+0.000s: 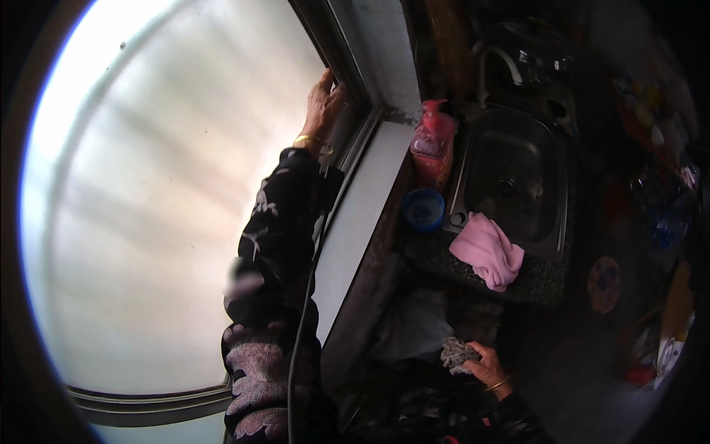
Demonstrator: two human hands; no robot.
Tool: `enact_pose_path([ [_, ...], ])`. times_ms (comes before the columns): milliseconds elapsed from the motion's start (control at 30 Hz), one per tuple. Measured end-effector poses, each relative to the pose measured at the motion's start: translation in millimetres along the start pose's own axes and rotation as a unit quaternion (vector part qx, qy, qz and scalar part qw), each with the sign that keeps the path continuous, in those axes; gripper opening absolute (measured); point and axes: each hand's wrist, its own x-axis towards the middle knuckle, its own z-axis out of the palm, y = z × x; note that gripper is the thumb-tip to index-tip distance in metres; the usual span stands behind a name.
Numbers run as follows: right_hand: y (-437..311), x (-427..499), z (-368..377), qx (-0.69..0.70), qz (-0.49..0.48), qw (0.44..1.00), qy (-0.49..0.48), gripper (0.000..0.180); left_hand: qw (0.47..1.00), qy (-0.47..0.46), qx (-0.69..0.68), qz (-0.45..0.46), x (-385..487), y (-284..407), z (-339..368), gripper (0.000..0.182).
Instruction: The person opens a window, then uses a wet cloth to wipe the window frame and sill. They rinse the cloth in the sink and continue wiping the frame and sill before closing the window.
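Observation:
My left hand (324, 108), with a bangle at the wrist, reaches up to the dark frame (352, 111) at the edge of a bright frosted window pane (177, 194). Its fingertips rest at the frame's edge; whether they grip it is hard to tell. Low in the view, my right hand (488, 367) holds a crumpled grey cloth (458, 355) between thumb and fingers, away from the window. A white sill (360, 216) runs between the window and the counter.
Right of the sill lies a steel sink (513, 177) with a curved faucet (502, 58). A red pump bottle (434, 147), a blue bowl (423, 210) and a pink cloth (489, 252) are beside it. A cable (299, 338) hangs along my left sleeve.

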Motion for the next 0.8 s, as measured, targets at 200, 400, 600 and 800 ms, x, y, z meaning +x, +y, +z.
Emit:
enact_pose_path([
  [200, -2, -4, 0, -0.022, 0.003, 1.000, 0.022, 0.041, 0.969, 0.000, 0.175, 0.176, -117, -3, 30, 0.062],
  [400, -56, -14, -23, -0.044, -0.066, 0.996, 0.037, 0.041, 0.942, -0.153, 0.269, 0.134, -246, 23, 27, 0.074],
  [600, -152, 12, -76, 0.114, -0.081, 0.988, 0.062, 0.044, 0.914, -0.234, 0.327, 0.045, -323, 45, 9, 0.088],
  [800, -218, 63, -131, 0.236, -0.263, 0.932, 0.081, 0.096, 0.897, -0.237, 0.371, 0.040, -353, 41, 9, 0.091],
])
